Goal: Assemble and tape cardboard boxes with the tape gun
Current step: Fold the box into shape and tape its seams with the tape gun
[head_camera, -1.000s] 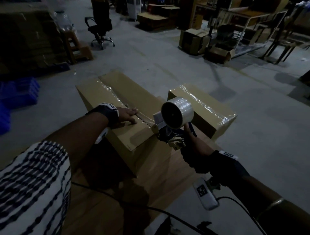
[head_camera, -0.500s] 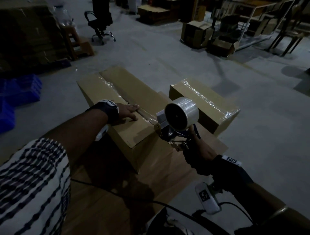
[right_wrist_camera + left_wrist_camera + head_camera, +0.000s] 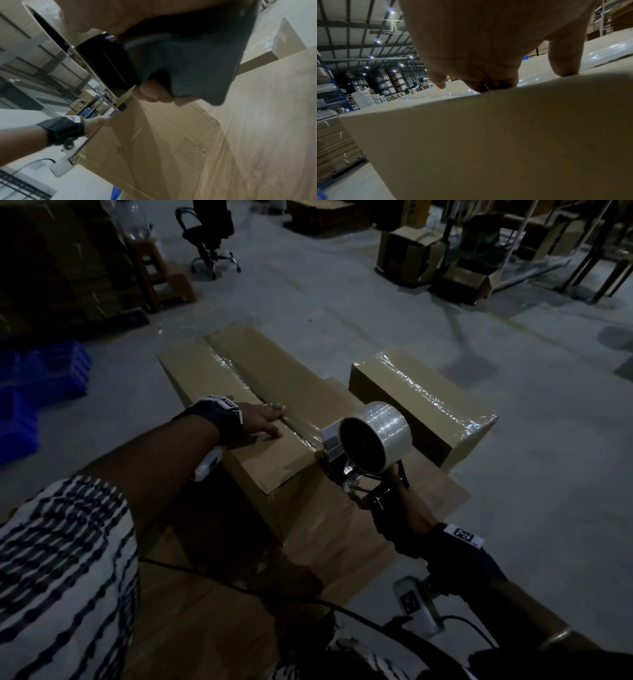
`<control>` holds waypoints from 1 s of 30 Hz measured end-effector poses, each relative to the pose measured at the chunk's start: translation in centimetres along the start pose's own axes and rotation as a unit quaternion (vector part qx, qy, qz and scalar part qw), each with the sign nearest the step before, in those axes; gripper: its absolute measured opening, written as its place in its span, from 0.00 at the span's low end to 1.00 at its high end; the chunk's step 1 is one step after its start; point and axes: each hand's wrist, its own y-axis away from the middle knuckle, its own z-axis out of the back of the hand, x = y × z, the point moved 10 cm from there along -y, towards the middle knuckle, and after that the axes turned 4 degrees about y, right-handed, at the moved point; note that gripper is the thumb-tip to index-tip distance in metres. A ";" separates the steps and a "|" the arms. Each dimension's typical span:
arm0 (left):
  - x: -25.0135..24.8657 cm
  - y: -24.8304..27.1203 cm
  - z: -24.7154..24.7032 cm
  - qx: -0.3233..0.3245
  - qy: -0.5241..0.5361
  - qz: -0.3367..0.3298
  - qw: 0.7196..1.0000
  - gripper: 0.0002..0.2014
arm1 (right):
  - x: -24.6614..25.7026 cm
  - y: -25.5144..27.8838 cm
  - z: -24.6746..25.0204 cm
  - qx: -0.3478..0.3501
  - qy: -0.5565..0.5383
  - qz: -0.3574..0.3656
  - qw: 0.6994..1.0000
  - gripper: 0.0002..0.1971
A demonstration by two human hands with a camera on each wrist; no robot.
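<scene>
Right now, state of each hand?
Left hand: open, fingers pressing flat on the long box.
Right hand: closed round the tape gun handle.

Left hand (image 3: pixel 262 419) bare; black wrist strap (image 3: pixel 219 419) with white tag, white camera unit (image 3: pixel 207 465) beneath. Right wrist strap (image 3: pixel 455 549) black, white tag with black marker; white unit (image 3: pixel 416 606), black cable (image 3: pixel 472 628). Sleeve (image 3: pixel 61 577) white with dark stripes.
</scene>
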 end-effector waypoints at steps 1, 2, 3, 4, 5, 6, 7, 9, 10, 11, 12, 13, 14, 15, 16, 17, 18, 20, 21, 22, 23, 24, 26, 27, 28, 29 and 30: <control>0.9 -0.3 -0.4 -0.002 0.016 0.011 1.000 0.28 | 0.0 -0.2 0.1 -0.007 -0.002 0.003 1.000 0.54; 1.8 -0.6 -0.9 0.002 0.037 0.032 0.999 0.28 | -0.1 -0.4 0.2 -0.015 -0.001 0.006 1.000 0.56; 2.0 -0.4 -0.8 0.012 0.060 0.059 0.996 0.29 | -0.2 -0.5 0.4 -0.020 0.001 0.008 1.000 0.59; 1.4 0.3 0.1 0.008 0.086 0.089 0.992 0.31 | -0.3 -0.6 0.4 -0.021 0.003 0.006 1.000 0.63; 1.2 0.9 1.0 0.002 0.106 0.125 0.986 0.34 | -0.5 -0.6 0.3 -0.018 0.004 0.003 1.000 0.64; 0.8 1.4 1.7 0.001 0.114 0.163 0.980 0.36 | -0.6 -0.8 0.2 -0.014 -0.001 0.004 1.000 0.64; 0.4 1.9 2.2 -0.001 0.126 0.186 0.975 0.38 | -0.7 -0.9 0.3 -0.018 -0.003 0.007 1.000 0.64; -0.6 2.8 3.3 -0.017 0.135 0.198 0.971 0.40 | -0.5 -1.3 0.4 -0.030 -0.002 0.024 0.999 0.60; -1.2 3.1 3.7 -0.029 0.140 0.191 0.971 0.42 | -0.3 -1.5 0.4 -0.034 0.000 0.032 0.999 0.57; -2.0 3.5 4.3 -0.040 0.146 0.184 0.971 0.43 | -0.1 -1.7 0.3 -0.032 0.003 0.037 0.999 0.52; -2.9 3.7 4.7 -0.045 0.151 0.179 0.971 0.43 | 0.2 -1.8 0.2 -0.027 0.004 0.037 0.999 0.45; -3.8 3.8 5.1 -0.048 0.157 0.172 0.971 0.43 | 0.5 -1.9 0.1 -0.021 0.000 0.035 0.999 0.41; -4.7 3.8 5.4 -0.055 0.160 0.162 0.972 0.43 | 0.8 -2.0 0.2 -0.022 -0.002 0.031 0.999 0.41; -5.7 3.6 5.6 -0.057 0.168 0.154 0.972 0.42 | 1.1 -2.1 0.2 -0.024 0.002 0.028 0.999 0.39; -6.5 3.5 5.8 -0.060 0.179 0.147 0.971 0.42 | 1.7 -2.3 0.1 -0.022 0.004 0.028 0.999 0.36; -7.1 3.3 5.8 -0.061 0.192 0.144 0.969 0.41 | 2.2 -2.4 0.0 -0.020 0.007 0.030 0.999 0.34; -7.5 3.0 5.9 -0.064 0.207 0.145 0.965 0.39 | 2.5 -2.7 0.0 -0.020 0.009 0.028 0.999 0.33; -8.3 2.5 6.2 -0.070 0.233 0.150 0.958 0.35 | 2.8 -3.4 -0.1 -0.016 0.009 0.010 1.000 0.31; -8.5 2.4 6.5 -0.072 0.238 0.161 0.955 0.34 | 2.7 -3.9 -0.1 -0.015 0.004 0.001 1.000 0.33; -8.6 2.2 6.7 -0.074 0.240 0.174 0.952 0.34 | 2.6 -4.5 -0.1 -0.016 0.001 -0.003 1.000 0.39; -8.5 2.1 6.8 -0.075 0.242 0.186 0.949 0.35 | 2.5 -5.2 0.2 -0.020 0.011 -0.003 1.000 0.49; -8.5 2.0 6.9 -0.079 0.244 0.197 0.946 0.36 | 2.6 -5.9 0.4 -0.024 0.031 -0.005 0.999 0.56; -7.9 2.0 6.6 -0.087 0.254 0.227 0.936 0.37 | 2.6 -6.9 0.6 -0.021 0.057 -0.011 0.998 0.56; -7.8 2.0 6.5 -0.096 0.262 0.241 0.929 0.36 | 2.7 -7.0 0.6 -0.018 0.061 -0.013 0.998 0.53; -7.7 2.0 6.5 -0.104 0.270 0.248 0.924 0.34 | 2.8 -7.3 0.7 -0.017 0.061 -0.011 0.998 0.53; -8.0 2.0 6.4 -0.106 0.272 0.250 0.923 0.32 | 2.8 -7.5 1.0 -0.018 0.062 -0.006 0.998 0.56; -8.2 1.9 6.2 -0.104 0.271 0.250 0.924 0.31 | 2.9 -7.7 1.3 -0.023 0.068 0.002 0.997 0.59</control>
